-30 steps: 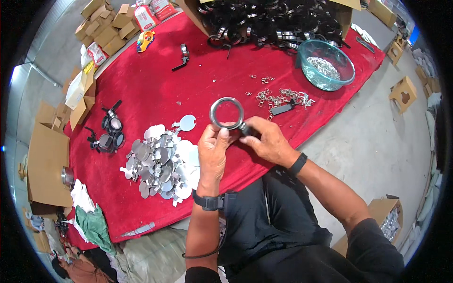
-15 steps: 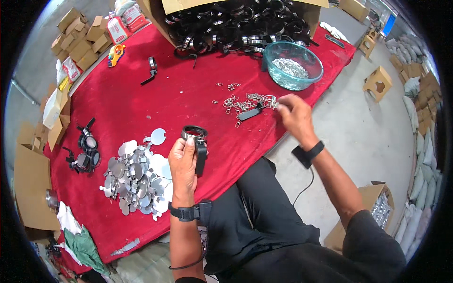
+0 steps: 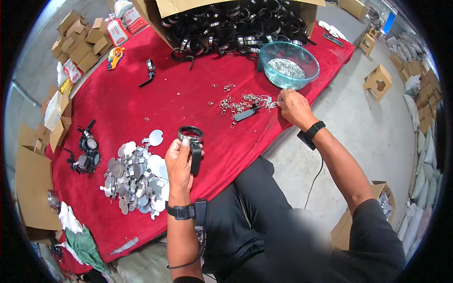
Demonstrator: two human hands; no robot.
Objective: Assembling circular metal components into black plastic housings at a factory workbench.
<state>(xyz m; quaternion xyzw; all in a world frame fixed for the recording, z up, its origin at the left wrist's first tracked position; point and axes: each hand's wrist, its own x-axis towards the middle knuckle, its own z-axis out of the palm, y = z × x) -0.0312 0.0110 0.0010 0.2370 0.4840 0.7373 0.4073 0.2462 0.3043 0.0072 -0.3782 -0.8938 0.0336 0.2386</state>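
Note:
My left hand (image 3: 178, 165) grips a ring-shaped part (image 3: 195, 158) with a silver metal band around its top and a black handle hanging down; the thumb presses on the band. At the table's right edge, my right hand (image 3: 295, 107) has its fingers pinched together beside a pile of small metal clips (image 3: 243, 101). Whatever sits between those fingertips is too small to make out. A dark flat piece (image 3: 244, 115) lies against the near side of the clips. Just beyond my right hand stands a clear teal bowl (image 3: 311, 75) with many tiny silver pieces inside.
Left of my left hand is a heap of flat metal discs with tabs (image 3: 137, 177). Several black ring parts (image 3: 86, 150) lie farther left. An open cardboard box (image 3: 146, 19) of similar parts stands at the back of the red-covered table (image 3: 108, 94). A wooden stool (image 3: 377, 84) is beyond the right edge.
My right hand has shifted slightly up and left, its fingers now closer together near the clips and bowl. My left hand still holds the ring part, nearly in place.

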